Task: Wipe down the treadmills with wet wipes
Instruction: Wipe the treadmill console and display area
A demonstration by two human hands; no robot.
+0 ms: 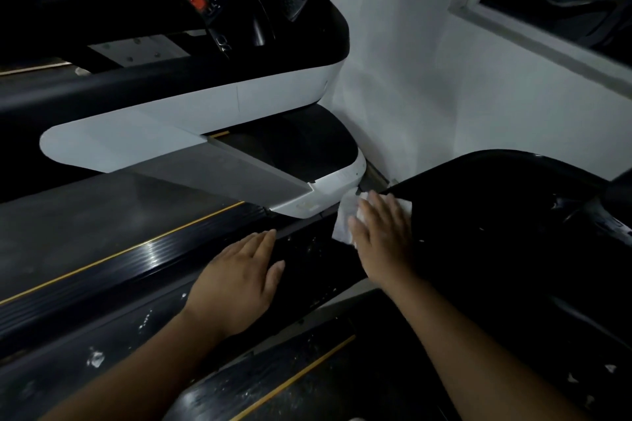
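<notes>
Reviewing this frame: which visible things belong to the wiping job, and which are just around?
Job: wet wipe, under the flat right hand; black treadmill cover; left hand resting on the side rail.
Just around: white wall; window frame.

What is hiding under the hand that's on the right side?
A white wipe, pressed flat by the right hand onto the treadmill's shiny black cover. Its edges poke out past the fingers. The middle of the wipe, and the cover beneath it, are hidden.
</notes>
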